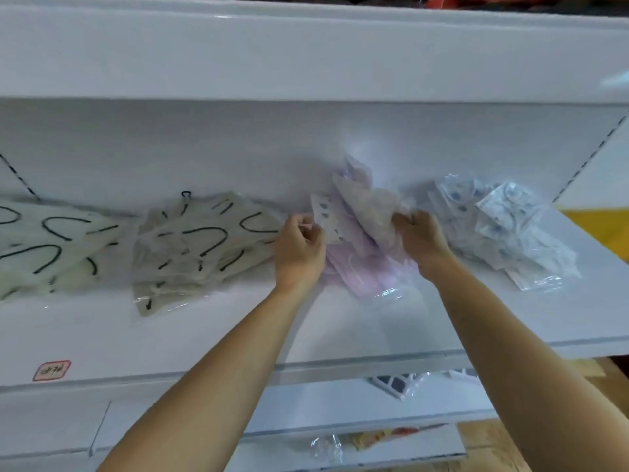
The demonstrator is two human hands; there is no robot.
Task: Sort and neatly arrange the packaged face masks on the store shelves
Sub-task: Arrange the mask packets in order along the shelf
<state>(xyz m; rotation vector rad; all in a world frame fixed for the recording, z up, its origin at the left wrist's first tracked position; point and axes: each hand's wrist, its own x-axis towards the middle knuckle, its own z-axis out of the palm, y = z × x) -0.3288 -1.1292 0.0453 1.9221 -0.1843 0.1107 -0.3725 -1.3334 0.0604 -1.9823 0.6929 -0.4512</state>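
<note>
Pink mask packs [366, 267] mid-shelf; my left hand [299, 247] pinches one pack's edge, right hand [420, 238] grips the bunch. Beige packs w/ black loops [200, 247] to the left, blue-print packs [500, 226] right. Glossy white shelf [204, 335], white back panel. Red-edged sticker [51, 370] on front lip, writing unreadable.

Glossy plastic mask packets [367, 253] (crinkled)

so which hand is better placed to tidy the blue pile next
Right. The right hand grips the pink packs right beside the blue pile; the left hand is on their far side.
</note>
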